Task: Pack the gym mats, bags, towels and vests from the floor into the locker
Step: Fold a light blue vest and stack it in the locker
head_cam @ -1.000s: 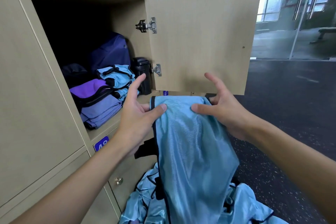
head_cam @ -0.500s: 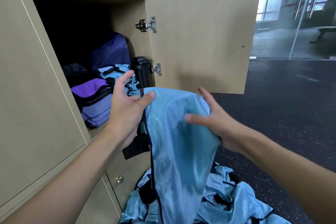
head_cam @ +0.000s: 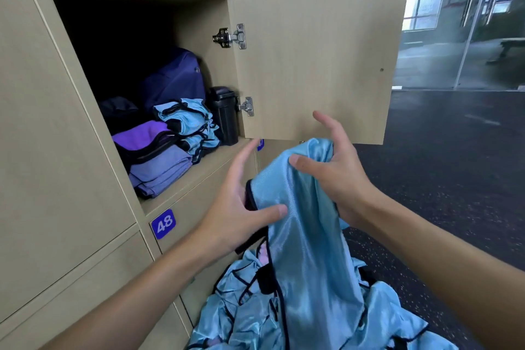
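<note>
Item: one light-blue vest, glossy, black trim, held in front of the open locker, below its door, hanging to the heap of vests on the floor. My right hand grips its bunched top; my left hand pinches the trimmed edge under the thumb, fingers straight. Locker contents: folded blue vests, purple towels, dark purple bag, black canister.

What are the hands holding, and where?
A shiny light-blue vest with black trim: right hand grips its bunched top, left hand pinches its left edge.
</note>
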Tool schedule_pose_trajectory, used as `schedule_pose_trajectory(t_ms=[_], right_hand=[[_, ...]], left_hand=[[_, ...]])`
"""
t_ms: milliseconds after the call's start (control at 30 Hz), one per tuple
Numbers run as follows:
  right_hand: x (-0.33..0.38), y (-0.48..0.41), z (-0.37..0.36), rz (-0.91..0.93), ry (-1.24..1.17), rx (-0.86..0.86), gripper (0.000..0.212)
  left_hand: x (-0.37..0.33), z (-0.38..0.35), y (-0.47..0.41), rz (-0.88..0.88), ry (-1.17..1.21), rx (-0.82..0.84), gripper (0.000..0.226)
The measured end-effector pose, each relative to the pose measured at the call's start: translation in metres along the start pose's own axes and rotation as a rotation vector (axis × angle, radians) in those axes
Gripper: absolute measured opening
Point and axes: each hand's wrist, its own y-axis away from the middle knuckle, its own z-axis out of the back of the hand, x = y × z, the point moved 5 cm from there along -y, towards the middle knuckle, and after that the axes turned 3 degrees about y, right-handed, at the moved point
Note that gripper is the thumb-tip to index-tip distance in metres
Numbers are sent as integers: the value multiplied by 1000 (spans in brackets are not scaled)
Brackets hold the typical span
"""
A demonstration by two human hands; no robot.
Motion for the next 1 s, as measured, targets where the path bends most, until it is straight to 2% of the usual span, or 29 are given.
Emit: schedule_pose_trajectory(t_ms=[67, 133, 300, 367, 533, 600, 700, 800, 900, 1000], right_hand=[[-2, -2, 5, -3, 22, -9, 76], [-2, -1, 7, -17, 6, 27, 80], [-16, 7, 0, -149, -31, 278, 103], [-19, 7, -2, -140, -7, 313, 106], [-9, 0, 6, -88, -133, 125, 82], [-10, -1, 7, -110, -157, 92, 79], [-12, 8, -6, -167, -149, 257, 92], [-12, 16, -18, -129, -95, 372, 96], [-10, 19, -24, -110, -114, 363, 85], [-5, 18, -25, -63, -23, 283, 67]], left_hand=[[-2, -5, 1, -34, 2, 6, 87], [-8, -4, -1, -82, -26, -62, 74], [-19, 12, -10, -89, -64, -243, 48], [-23, 21, -13, -89, -70, -304, 42], [-30, 39, -20, -71, -28, -366, 27], [-31, 43, -21, -68, -14, -381, 23], [-32, 44, -20, -62, -12, -395, 20], [-32, 41, -18, -55, -13, -345, 20], [-32, 36, -16, -49, -40, -299, 19], [-29, 32, -13, -30, -59, -287, 17]])
